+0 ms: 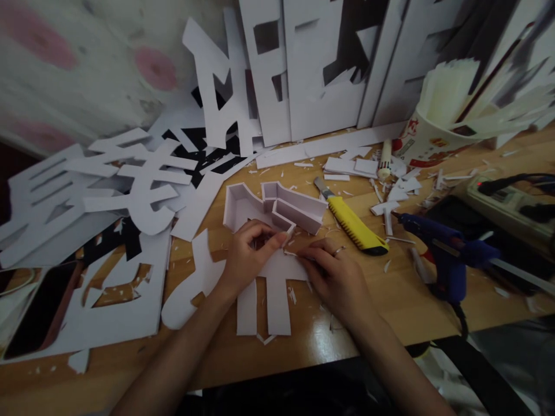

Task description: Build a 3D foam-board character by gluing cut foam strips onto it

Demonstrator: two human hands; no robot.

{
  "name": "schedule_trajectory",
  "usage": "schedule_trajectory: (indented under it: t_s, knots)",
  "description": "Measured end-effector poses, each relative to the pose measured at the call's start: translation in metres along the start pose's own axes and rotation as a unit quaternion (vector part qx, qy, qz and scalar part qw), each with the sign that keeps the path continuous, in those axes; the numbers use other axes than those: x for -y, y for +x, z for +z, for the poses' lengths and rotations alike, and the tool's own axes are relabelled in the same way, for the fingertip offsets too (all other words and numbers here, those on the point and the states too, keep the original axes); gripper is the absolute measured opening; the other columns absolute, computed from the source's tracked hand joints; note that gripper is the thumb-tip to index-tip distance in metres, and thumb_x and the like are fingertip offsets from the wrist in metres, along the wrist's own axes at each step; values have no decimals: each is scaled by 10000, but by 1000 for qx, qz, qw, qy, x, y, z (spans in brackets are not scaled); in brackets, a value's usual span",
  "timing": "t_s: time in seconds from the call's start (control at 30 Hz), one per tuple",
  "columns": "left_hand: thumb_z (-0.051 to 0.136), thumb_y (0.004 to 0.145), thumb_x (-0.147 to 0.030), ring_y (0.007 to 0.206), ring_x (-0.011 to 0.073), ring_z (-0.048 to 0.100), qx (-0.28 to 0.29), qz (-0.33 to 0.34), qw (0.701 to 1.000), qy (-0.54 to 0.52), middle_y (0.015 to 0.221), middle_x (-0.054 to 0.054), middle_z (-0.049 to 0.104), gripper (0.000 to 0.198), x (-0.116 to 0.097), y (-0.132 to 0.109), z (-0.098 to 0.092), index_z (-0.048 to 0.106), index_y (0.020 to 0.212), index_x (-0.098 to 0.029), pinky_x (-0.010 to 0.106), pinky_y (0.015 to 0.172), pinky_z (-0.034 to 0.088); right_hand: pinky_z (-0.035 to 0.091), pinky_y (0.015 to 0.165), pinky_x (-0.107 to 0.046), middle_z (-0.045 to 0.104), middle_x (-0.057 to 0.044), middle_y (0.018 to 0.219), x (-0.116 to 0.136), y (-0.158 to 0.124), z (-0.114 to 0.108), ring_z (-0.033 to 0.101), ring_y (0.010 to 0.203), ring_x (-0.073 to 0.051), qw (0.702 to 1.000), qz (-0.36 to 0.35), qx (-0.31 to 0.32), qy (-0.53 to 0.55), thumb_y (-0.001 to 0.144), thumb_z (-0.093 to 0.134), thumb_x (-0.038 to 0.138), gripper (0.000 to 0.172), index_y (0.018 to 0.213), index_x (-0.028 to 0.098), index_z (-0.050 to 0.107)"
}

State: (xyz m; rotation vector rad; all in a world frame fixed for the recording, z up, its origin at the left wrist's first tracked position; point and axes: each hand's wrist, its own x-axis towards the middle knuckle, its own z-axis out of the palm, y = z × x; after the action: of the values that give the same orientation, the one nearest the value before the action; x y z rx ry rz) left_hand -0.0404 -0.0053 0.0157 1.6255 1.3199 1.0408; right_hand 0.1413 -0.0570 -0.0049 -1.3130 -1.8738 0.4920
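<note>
A white foam-board character (264, 289) lies flat on the wooden table (390, 300), with raised side walls (281, 205) standing along its upper part. My left hand (249, 254) is closed in a pinch on a thin white strip at the end of a wall. My right hand (333, 277), a ring on one finger, presses fingertips together on the board's edge just right of that spot. Both hands nearly touch each other.
A yellow utility knife (353, 222) lies right of the walls. A blue glue gun (446, 254) stands farther right, beside a power strip (507, 202). A paper cup (427, 141) holds glue sticks. Cut white characters (125, 173) and offcut sheets (303, 69) crowd the left and back.
</note>
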Motion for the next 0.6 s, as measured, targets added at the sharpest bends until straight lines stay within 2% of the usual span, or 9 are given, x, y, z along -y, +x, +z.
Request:
schedule_trajectory:
  t_s: [0.33,0.6]
  knots:
    - [712,800,-380,684,143,539,-3,-15,1000,-3,712,-5,602,223,-1,0,0,642,677,-207,284,635,419,497,675,-325,649,-78,934,-1,1,3,615,809,-208,999,-5,7,-45,938,500,137,229,1002,192,713]
    - [706,798,-399,675,141,536,-3,-22,1000,-4,697,-4,594,247,-3,0,0,623,676,-200,284,633,418,493,664,-313,669,-72,971,1,3,4,636,807,-206,999,-1,-6,-40,922,515,118,251,1018,215,725]
